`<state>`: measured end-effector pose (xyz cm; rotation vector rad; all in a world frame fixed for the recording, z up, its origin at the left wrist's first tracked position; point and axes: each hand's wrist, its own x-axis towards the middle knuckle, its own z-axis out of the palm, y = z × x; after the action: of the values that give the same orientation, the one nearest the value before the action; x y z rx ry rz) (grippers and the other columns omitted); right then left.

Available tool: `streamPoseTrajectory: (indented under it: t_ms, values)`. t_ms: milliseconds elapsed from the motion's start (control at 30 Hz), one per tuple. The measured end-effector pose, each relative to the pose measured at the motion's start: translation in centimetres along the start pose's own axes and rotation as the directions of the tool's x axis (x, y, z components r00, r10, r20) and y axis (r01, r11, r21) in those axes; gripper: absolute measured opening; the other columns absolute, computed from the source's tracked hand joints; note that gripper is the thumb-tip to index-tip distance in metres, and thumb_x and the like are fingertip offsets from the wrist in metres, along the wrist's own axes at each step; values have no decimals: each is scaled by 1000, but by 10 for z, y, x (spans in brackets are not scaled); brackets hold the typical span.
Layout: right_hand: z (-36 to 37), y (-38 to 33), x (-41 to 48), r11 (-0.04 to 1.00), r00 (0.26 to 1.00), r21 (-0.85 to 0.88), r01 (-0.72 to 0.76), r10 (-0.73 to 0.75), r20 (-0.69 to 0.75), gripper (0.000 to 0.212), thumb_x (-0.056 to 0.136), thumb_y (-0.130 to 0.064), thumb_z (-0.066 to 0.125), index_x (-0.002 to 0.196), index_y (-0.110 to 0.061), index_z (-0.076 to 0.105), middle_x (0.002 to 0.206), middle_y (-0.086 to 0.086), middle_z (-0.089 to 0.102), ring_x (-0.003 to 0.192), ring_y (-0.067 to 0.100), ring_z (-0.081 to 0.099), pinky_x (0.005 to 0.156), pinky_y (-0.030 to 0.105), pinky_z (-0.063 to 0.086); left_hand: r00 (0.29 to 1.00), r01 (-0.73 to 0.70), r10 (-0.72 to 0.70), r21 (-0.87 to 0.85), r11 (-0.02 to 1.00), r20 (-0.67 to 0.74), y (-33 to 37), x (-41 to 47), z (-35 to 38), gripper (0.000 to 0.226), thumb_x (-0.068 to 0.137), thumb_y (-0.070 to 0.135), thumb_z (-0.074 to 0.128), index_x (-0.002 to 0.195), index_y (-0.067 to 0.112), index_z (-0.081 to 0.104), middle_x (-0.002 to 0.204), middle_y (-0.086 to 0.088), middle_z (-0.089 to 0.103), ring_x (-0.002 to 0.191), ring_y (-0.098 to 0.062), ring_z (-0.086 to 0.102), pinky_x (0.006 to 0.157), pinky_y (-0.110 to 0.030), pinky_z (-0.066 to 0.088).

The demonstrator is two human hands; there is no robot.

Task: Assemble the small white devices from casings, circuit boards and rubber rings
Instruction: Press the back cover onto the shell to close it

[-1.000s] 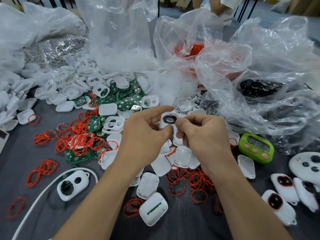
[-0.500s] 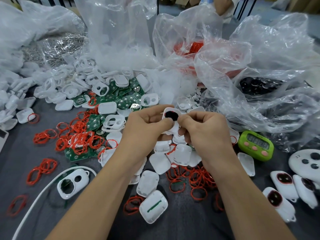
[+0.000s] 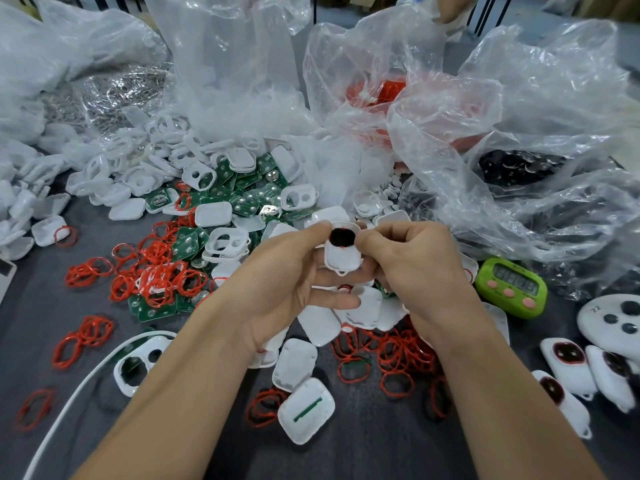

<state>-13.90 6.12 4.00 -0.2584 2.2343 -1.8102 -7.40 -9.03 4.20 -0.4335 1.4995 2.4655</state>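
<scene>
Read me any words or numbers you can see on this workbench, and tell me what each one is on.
"22": on the white rounded plastic device with three dark buttons, at the right edge.
Green plastic timer with pink buttons: display digits too blurred to read.
Nothing else is legible.

Person, two arms in view, near side of the scene.
Left hand [image 3: 291, 282]: bare.
Right hand [image 3: 419, 271]: bare.
Left forearm [image 3: 166, 393], right forearm [image 3: 502, 393]: bare from wrist to near edge.
</scene>
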Motion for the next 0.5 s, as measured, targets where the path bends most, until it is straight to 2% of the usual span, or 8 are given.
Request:
streamPoseTrajectory:
  t_ms: [133,200,233,300,400,500]
  values:
    - [-7,-2,3,1000,1000,15,11,-11,-12,21,75,-46,77,72,-24,79,56,-4,67,42,2,50,46,20,40,999,31,-26,-113,993,43,3,1,0,40,108,30,43,130,8,68,120,-19,73,100,-31,76,62,-31,63]
    - [-14,-4,5,999,994,3,34,-34,-108,22,80,-45,77,74,-23,78,58,-2,68,44,6,49,49,26,41,1000,13,-8,-202,979,28,5,1,0,40,102,30,48,126,5,67,118,-17,74,91,-28,78,61,-30,63]
    - [-20,-3,7,997,983,-53,49,-58,-173,20,82,-41,76,73,-23,78,59,-3,70,45,6,51,51,27,43,1000,6,-2,-253,968,16,6,1,-1,40,100,32,51,123,3,68,117,-17,75,87,-27,78,60,-29,63]
    - [-32,-2,12,964,958,-253,78,-143,-249,15,84,-30,77,70,-27,76,60,-10,71,48,3,60,49,19,46,1000,1,-3,-344,939,-5,9,1,-3,41,102,33,50,119,0,68,115,-17,76,83,-25,78,58,-28,63]
    - [-44,-4,10,846,969,-523,107,-206,-134,17,83,-17,78,74,-31,77,60,-18,68,61,-9,63,50,4,43,1000,-4,-7,-399,917,-27,13,1,-9,42,106,35,47,117,0,68,110,-16,77,81,-24,78,57,-27,63]
    - [-46,-9,5,785,988,-605,135,-152,24,18,79,-14,81,76,-31,78,50,-31,56,55,-15,55,50,0,36,999,-24,6,-398,917,-48,14,2,-11,43,106,36,47,118,0,68,107,-15,77,80,-23,78,59,-27,63]
